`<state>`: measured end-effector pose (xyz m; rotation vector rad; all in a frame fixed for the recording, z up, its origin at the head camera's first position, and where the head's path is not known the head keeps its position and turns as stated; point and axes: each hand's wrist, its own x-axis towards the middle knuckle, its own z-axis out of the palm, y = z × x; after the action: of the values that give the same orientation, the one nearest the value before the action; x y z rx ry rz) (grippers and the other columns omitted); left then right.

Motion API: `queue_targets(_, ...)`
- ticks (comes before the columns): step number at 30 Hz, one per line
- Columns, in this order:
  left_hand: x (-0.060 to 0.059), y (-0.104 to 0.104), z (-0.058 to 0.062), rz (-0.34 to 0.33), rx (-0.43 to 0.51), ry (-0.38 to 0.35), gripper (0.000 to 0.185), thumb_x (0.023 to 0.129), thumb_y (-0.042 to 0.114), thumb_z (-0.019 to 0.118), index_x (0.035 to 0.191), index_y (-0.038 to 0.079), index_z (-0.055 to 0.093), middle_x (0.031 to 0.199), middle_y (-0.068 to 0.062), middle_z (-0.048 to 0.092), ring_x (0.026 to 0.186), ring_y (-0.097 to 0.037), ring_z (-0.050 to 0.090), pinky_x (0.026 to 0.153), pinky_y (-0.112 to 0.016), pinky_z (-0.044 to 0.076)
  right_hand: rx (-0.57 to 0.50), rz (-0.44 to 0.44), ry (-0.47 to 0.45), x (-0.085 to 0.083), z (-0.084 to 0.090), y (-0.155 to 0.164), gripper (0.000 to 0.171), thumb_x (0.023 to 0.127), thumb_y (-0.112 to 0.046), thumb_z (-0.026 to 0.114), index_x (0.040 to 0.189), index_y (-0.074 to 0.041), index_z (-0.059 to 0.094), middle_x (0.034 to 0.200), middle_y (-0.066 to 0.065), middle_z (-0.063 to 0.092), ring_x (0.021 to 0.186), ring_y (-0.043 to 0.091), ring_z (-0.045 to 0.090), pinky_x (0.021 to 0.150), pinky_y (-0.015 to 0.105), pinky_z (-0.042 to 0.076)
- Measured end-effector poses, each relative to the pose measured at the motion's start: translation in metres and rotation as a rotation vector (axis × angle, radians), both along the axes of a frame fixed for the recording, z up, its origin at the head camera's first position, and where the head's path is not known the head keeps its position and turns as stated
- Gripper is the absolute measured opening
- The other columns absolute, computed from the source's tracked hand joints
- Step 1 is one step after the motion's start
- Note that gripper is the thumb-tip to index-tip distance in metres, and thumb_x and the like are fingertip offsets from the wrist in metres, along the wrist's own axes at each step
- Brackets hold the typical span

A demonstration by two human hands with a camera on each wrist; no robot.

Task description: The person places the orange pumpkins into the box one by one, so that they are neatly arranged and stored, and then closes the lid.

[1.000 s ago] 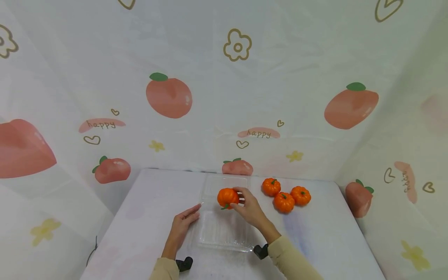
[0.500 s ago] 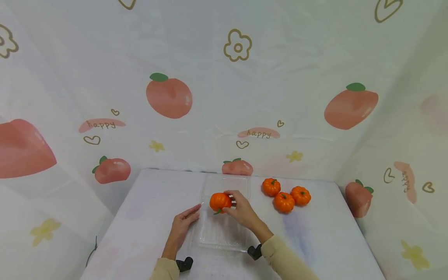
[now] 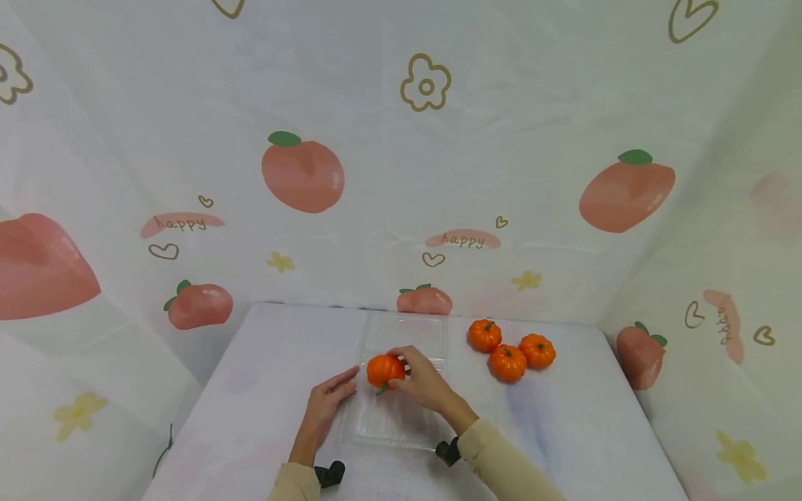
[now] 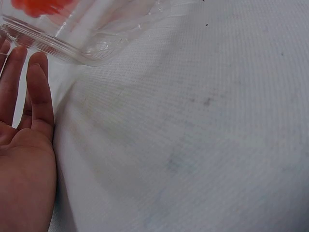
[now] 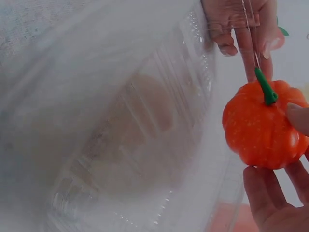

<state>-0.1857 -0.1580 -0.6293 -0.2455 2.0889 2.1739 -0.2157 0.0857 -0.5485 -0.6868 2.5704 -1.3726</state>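
While the right hand (image 3: 425, 384) pinches a pumpkin (image 3: 383, 372) between thumb and fingers over the left side of the open box (image 3: 383, 426), the left hand (image 3: 327, 400), its fingers extended, has fingertips at the box's left rim; three other pumpkins (image 3: 507, 364) sit on the table (image 3: 583, 424), right of the box

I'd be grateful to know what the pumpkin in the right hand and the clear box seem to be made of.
Pumpkin: probably plastic or coated foam, glossy; its skin carries bright highlights.
Box: most likely thin, shiny plastic; the pumpkin shows through it in the left wrist view, and light glints off it.
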Motion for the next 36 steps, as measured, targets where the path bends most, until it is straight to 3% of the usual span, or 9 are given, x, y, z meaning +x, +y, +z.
queue_targets(11, 0.001, 0.000, 0.000, -0.003, -0.001, 0.007, 0.043, 0.095, 0.022, 0.072, 0.137, 0.010, 0.066, 0.142, -0.005, 0.064, 0.116, 0.005, 0.065, 0.092, -0.014, 0.055, 0.077, -0.002, -0.009, -0.002, -0.002, -0.008, 0.048, 0.089, -0.013, 0.078, 0.133, -0.010, 0.058, 0.131, 0.007, 0.062, 0.113, 0.021, 0.060, 0.101, 0.041, 0.056)
queue_targets(18, 0.003, 0.003, 0.002, -0.008, 0.014, -0.008, 0.045, 0.095, 0.024, 0.072, 0.138, 0.010, 0.065, 0.144, -0.005, 0.063, 0.116, 0.006, 0.065, 0.093, -0.015, 0.055, 0.135, 0.002, 0.011, -0.001, -0.003, -0.014, 0.046, 0.088, -0.011, 0.079, 0.129, -0.011, 0.060, 0.127, 0.005, 0.063, 0.108, 0.019, 0.057, 0.098, 0.036, 0.054)
queue_targets(29, 0.002, 0.003, 0.001, -0.006, -0.005, 0.009, 0.043, 0.095, 0.024, 0.072, 0.136, 0.012, 0.067, 0.142, -0.005, 0.065, 0.116, 0.004, 0.066, 0.093, -0.014, 0.054, 0.224, 0.010, 0.072, -0.002, -0.012, -0.025, 0.046, 0.084, -0.015, 0.084, 0.125, -0.016, 0.063, 0.125, 0.002, 0.065, 0.112, 0.020, 0.057, 0.102, 0.039, 0.053)
queue_targets(36, 0.002, 0.001, 0.002, -0.002, -0.013, 0.001, 0.046, 0.094, 0.028, 0.073, 0.136, 0.012, 0.066, 0.142, -0.004, 0.065, 0.116, 0.006, 0.064, 0.093, -0.013, 0.053, 0.206, 0.013, 0.033, 0.000, -0.011, -0.024, 0.037, 0.091, -0.022, 0.076, 0.126, -0.016, 0.064, 0.122, 0.004, 0.062, 0.109, 0.018, 0.056, 0.099, 0.036, 0.056)
